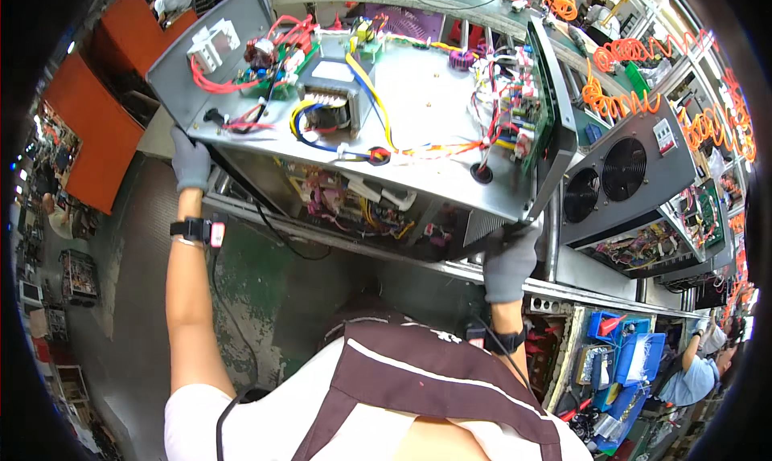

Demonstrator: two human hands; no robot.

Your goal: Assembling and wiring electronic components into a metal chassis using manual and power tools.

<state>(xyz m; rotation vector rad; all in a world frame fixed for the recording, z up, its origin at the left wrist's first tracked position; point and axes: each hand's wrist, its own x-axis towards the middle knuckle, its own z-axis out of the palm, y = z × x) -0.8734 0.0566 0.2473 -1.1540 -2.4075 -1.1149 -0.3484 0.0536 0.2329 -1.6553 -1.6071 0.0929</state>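
A large open metal machine chassis (426, 111) lies in front of me, its inner plate facing up. On the plate are a transformer (334, 99), a green circuit board (277, 79) and bundled coloured wires. My left hand (190, 159), in a grey glove, grips the chassis at its near left corner. At the near right corner, below the front panel (551, 123), my gloved right hand (512, 260) holds the lower edge. The fingers of both hands are partly hidden by the metal. More wiring (362, 200) shows in the open side below the plate.
To the right, a second grey machine (627, 172) with two round fans stands on the roller line. Blue parts bins (639, 356) sit at the lower right. Orange coiled air hoses (619, 99) hang at the far right. Someone in blue (691, 381) works beyond the bins.
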